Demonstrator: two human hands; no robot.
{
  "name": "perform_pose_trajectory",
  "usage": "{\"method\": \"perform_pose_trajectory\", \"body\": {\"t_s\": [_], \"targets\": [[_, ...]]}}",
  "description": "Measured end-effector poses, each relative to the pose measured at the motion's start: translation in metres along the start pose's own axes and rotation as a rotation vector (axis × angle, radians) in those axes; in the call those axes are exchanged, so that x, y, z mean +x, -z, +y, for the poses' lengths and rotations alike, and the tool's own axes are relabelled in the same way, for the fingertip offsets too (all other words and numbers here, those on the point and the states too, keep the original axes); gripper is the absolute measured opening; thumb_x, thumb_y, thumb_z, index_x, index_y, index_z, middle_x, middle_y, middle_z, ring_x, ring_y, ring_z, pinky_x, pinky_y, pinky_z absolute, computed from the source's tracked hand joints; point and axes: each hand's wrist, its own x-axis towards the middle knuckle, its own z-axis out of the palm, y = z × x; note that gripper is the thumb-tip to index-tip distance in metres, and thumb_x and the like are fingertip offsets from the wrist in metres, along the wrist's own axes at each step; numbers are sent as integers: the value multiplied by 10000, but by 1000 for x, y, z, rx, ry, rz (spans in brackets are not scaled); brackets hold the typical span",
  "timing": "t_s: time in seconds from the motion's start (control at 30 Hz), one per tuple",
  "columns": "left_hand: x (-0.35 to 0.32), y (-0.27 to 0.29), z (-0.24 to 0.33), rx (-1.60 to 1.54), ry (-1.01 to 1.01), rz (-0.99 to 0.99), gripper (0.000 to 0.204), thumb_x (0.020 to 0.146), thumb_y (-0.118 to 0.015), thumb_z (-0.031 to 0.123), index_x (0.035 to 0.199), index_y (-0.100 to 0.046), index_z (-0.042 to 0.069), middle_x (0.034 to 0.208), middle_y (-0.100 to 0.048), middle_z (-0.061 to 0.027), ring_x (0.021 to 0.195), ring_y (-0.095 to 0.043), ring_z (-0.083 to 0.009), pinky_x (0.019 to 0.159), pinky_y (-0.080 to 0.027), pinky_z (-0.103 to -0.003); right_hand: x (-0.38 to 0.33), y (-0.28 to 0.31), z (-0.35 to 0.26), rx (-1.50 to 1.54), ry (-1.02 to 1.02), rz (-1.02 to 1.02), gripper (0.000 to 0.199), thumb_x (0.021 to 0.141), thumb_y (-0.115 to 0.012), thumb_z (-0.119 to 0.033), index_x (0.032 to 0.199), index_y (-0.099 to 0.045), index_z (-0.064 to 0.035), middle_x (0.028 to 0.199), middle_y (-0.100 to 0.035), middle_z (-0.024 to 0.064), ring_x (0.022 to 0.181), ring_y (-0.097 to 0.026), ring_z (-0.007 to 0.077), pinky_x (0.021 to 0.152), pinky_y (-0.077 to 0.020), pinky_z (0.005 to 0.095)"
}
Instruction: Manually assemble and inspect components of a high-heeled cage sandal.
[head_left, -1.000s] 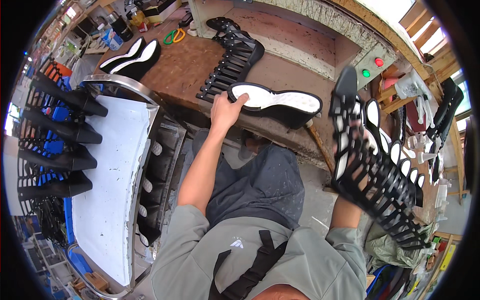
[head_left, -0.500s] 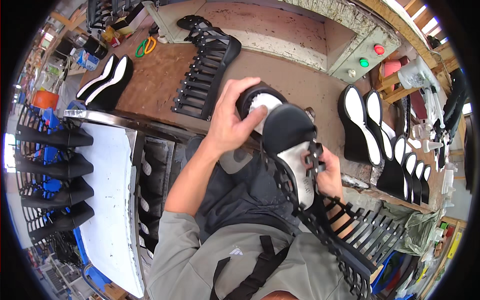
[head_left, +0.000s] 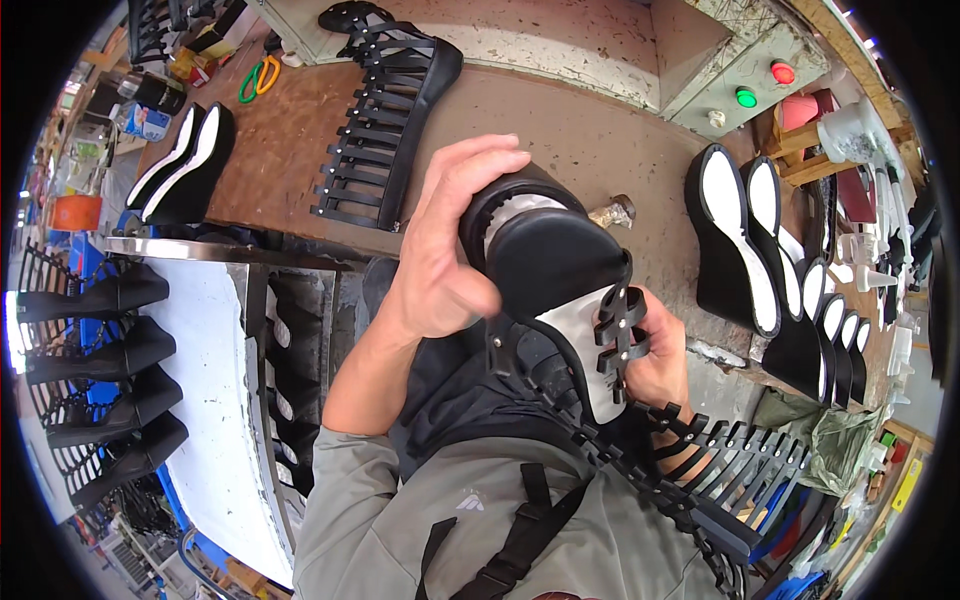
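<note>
While the left hand (head_left: 435, 260) is gripping a black sole (head_left: 533, 186) in the frame's middle, the right hand (head_left: 657, 350) is pinching a strappy black boot (head_left: 590, 355) just below it.

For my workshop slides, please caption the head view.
Left hand on a rounded black shoe sole, right hand gripping a black strappy upper, beside a brown workbench.

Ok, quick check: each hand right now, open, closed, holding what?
Left hand: closed, holding one end of a black wedge-shaped sole with a white top.
Right hand: closed, holding a black strappy shoe upper with a white insole.
</note>
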Motion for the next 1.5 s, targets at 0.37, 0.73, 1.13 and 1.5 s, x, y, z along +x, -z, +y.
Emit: {"method": "perform_pose_trajectory", "body": {"t_s": [0.37, 0.73, 1.13, 1.5], "targets": [[-1, -5, 4, 42, 1, 15, 655, 670, -805, 297, 1205, -531, 39, 1221, -478, -210, 1047, -539, -281, 874, -456, -345, 1, -1, 0, -54, 58, 1, 183, 777, -452, 117, 838, -560, -19, 768, -544, -20, 683, -476, 56, 612, -374, 192], [0, -7, 7, 25, 25, 24, 587, 688, -785, 236, 1185, -540, 41, 1202, -499, -210, 1021, -558, -268, 837, -474, -336, 2, 0, 1, -55, 42, -2, 196, 803, -494, 95, 938, -596, -4, 796, -565, -21, 696, -512, 56, 615, -397, 188], [0, -6, 13, 74, -8, -7, 555, 696, -776, 197, 1173, -549, 26, 1182, -526, -223, 1031, -567, -291, 813, -490, -339, 1, 3, 8, -135, 30, 4, 265, 812, -473, 111, 1022, -581, -9, 825, -595, -6, 711, -528, 64, 620, -413, 196], [0, -8, 17, 75, 28, -49, 508, 710, -743, 135, 1164, -552, 10, 1206, -523, -231, 1064, -535, -294, 887, -452, -362, 7, 8, 5, -311, 23, -91, 323, 838, -623, -30, 1150, -541, -12, 844, -670, 120, 761, -651, 167, 699, -508, 295]]}}
